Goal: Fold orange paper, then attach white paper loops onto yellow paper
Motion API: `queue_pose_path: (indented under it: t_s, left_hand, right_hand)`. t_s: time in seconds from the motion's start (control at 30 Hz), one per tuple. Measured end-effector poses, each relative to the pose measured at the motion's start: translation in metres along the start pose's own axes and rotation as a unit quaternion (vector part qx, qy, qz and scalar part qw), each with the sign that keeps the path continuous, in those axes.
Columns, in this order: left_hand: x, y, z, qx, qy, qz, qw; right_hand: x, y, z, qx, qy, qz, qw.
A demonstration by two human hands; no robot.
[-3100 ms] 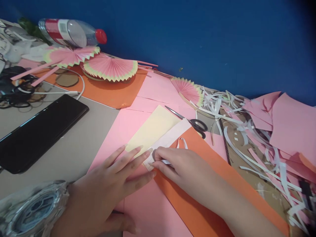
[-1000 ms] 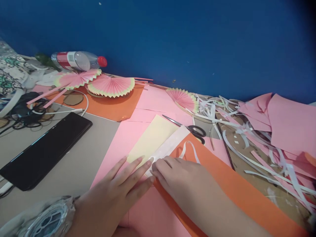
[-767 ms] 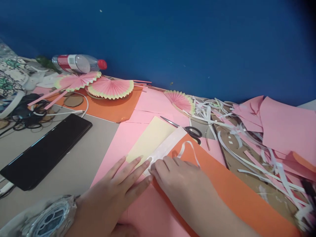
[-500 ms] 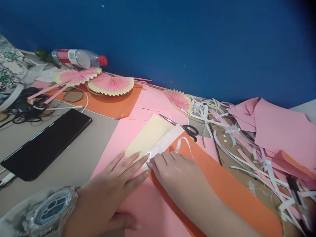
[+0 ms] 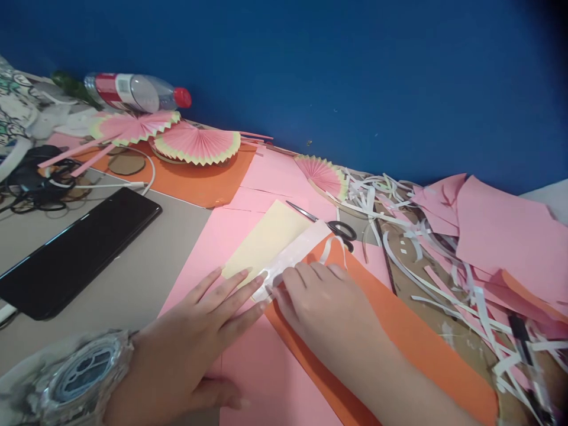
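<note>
My left hand lies with fingers spread, their tips pressing the near part of a pale yellow paper and a shiny white tape strip along its edge. My right hand is closed, thumb and forefinger pinching at the near end of that strip; the exact grip is partly hidden. A thin white curl of paper rises just beyond its knuckles. Under both hands are pink paper and an orange sheet. Black-handled scissors lie beyond the strip's far end.
A black phone lies at left, beside tangled cables. Folded pink fans and a plastic bottle sit by the blue wall. Paper scraps, pink sheets and a pen cover the right side.
The whole view has shifted slightly. My right hand has moved a little to the right along the strip, and the thin white curl has shifted; my left hand stays spread on the paper.
</note>
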State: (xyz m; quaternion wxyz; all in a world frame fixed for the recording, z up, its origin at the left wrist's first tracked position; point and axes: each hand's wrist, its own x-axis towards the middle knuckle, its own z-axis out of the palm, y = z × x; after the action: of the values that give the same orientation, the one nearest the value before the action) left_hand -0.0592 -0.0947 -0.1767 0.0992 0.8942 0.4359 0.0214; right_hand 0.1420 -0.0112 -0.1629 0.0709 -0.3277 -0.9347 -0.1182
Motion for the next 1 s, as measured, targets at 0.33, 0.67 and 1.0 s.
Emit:
queue_pose_path:
  t_s: [0.33, 0.67, 1.0]
  left_hand:
    - [-0.001, 0.001, 0.002, 0.014, 0.002, -0.01, 1.0]
    - [0.0, -0.003, 0.003, 0.035, 0.003, 0.008, 0.999]
    - [0.002, 0.004, 0.012, 0.025, 0.023, -0.023, 0.999]
  right_hand:
    - [0.001, 0.016, 0.013, 0.105, -0.024, 0.003, 0.994]
    - [-0.002, 0.017, 0.02, 0.098, 0.003, -0.052, 0.994]
    - [-0.003, 0.018, 0.023, 0.11, -0.02, -0.04, 0.993]
